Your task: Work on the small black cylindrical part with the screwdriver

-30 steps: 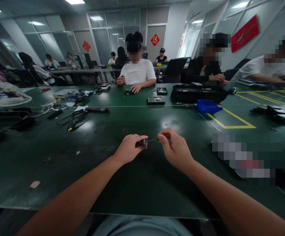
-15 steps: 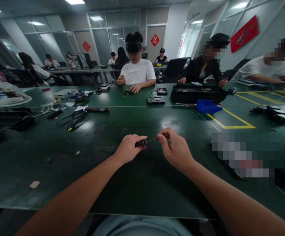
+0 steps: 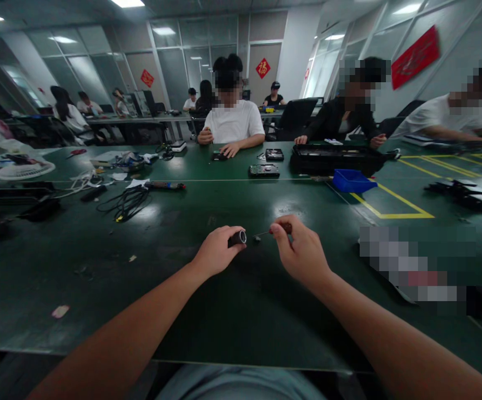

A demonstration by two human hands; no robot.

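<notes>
Our left hand is closed around a dark cylinder, its silvery open end turned to the right. It is held just above the green desk, near the middle of the scene. Our right hand pinches a screwdriver by its reddish-brown handle, with the fine shaft pointing left at that open end. The tip stands just beside the opening but apart from it, so we judge the work to be at the lining-up step, with tool and part not yet joined. The next move, as we read it, calls for a steady left grip and a small, straight push of the tip along the cylinder's axis. What lies inside the opening is too small to tell. Farther off sit a blue bin to the right and loose black cables to the left, well apart from both hands.
</notes>
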